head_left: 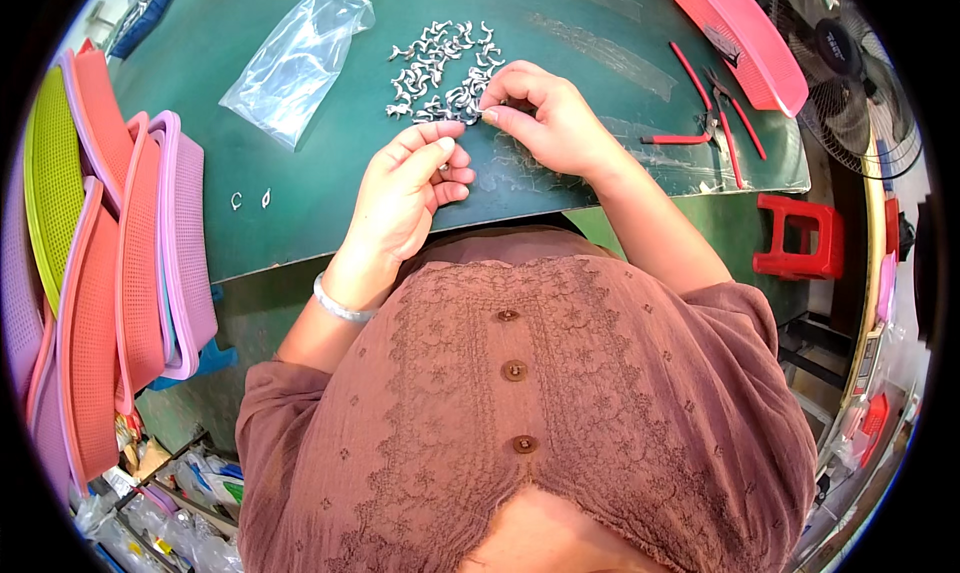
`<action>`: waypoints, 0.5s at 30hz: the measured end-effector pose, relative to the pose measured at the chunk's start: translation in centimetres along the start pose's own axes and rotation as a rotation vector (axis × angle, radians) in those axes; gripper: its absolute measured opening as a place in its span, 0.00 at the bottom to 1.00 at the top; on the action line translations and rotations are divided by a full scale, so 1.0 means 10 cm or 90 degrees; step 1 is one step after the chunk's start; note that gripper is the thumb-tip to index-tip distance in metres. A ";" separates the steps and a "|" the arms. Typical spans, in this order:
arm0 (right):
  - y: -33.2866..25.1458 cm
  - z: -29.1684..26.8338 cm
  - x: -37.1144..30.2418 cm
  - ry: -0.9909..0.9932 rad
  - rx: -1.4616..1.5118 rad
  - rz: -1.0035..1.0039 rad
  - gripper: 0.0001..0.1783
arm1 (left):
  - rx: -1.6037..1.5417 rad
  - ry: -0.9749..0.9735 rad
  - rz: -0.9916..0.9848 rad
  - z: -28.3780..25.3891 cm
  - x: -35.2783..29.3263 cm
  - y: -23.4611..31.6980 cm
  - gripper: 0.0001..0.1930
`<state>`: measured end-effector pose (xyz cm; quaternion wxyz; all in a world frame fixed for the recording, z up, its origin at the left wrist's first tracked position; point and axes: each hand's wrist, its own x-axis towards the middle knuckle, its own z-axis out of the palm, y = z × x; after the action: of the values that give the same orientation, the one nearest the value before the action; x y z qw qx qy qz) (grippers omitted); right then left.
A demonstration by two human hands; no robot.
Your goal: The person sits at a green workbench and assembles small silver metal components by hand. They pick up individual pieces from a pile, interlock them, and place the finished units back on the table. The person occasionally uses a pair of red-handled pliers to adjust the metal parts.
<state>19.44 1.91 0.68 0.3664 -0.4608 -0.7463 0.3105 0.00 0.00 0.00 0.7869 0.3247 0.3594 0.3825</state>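
Observation:
A loose pile of small curved silver metal pieces (430, 65) lies on the green table in front of me. At the pile's near right edge, my right hand (548, 123) pinches one small silver piece between thumb and forefinger. My left hand (405, 188) is just left of it, at the near side of the pile. Its fingers are curled and the thumb presses against them; whatever small thing lies between them is mostly hidden. Two single pieces rest apart at the left: a pale C-shaped ring (236, 201) and a narrow oval one (266, 199).
A clear plastic bag (300, 63) lies left of the pile. Red-handled pliers (712, 123) and a pink basket (745, 38) are on the right, near a black fan (845, 68). Stacked plastic baskets (185, 243) crowd the left side. A red stool (798, 238) stands right.

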 end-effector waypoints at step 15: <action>-0.02 0.11 -0.06 0.095 -0.017 -0.079 0.04 | -0.018 0.038 0.057 0.00 0.15 -0.02 0.06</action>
<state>18.66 1.13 0.10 0.4334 -0.4406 -0.7480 0.2420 0.80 1.16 -0.63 0.7625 0.3178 0.3625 0.4315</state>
